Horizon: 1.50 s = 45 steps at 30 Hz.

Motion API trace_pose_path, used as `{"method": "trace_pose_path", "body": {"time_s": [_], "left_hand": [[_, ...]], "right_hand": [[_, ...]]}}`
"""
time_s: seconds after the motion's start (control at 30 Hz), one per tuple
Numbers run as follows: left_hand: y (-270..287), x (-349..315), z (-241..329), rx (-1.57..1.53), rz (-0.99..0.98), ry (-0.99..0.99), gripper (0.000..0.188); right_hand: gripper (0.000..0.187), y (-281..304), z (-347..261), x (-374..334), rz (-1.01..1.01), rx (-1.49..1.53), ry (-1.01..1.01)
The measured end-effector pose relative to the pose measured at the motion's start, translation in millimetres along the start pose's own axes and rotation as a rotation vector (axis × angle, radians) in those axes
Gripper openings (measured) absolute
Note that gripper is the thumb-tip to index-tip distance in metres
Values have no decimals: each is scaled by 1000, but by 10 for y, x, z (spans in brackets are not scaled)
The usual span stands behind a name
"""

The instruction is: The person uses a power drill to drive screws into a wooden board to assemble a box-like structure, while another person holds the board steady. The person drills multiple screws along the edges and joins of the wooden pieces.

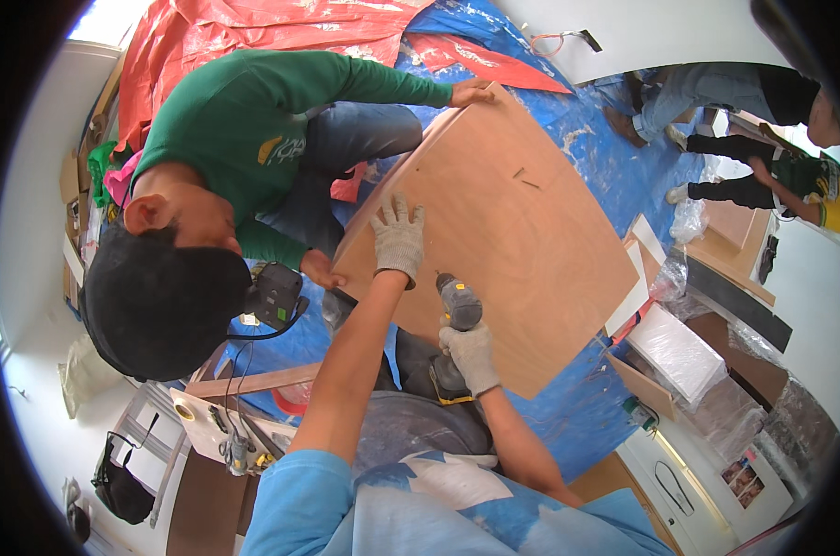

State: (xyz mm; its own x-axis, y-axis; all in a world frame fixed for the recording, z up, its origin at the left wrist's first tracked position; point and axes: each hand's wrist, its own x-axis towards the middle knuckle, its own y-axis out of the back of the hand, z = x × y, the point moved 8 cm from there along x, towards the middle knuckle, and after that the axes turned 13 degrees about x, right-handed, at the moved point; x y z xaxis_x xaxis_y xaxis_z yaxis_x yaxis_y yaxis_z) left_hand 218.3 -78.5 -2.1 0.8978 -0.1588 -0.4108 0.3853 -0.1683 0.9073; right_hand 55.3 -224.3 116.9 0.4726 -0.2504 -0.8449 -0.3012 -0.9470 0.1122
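Note:
A large light-brown plywood panel lies before me. My left hand, in a pale knit glove, rests on its left part with fingers spread. My right hand, gloved too, is wrapped round the grip of a grey and yellow cordless drill. The drill's bit points toward the panel near my left hand; whether it touches cannot be made out. A co-worker in a green top crouches at the left, one hand on the panel's far edge, the other hand at its left corner.
Blue tarp covers the floor, with red tarp at the far left. Plastic-wrapped boards lean at the right. Tools and cords lie on a board at lower left. Other people are at the far right.

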Motion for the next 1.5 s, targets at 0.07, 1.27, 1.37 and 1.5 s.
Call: {"method": "trace_pose_path", "body": {"time_s": [0.07, 1.27, 1.37, 1.5], "left_hand": [[87, 13, 48, -33, -21, 8, 64], [-733, -440, -695, -511, 160, 569, 67], [-878, -718, -704, -415, 189, 559, 68], [-688, -817, -809, -524, 83, 526, 70]], "right_hand": [[21, 39, 47, 32, -6, 17, 32], [23, -209, -337, -53, -61, -328, -26], [22, -310, -417, -106, -103, -393, -7], [21, -229, -412, -38, -62, -394, -31]]}}
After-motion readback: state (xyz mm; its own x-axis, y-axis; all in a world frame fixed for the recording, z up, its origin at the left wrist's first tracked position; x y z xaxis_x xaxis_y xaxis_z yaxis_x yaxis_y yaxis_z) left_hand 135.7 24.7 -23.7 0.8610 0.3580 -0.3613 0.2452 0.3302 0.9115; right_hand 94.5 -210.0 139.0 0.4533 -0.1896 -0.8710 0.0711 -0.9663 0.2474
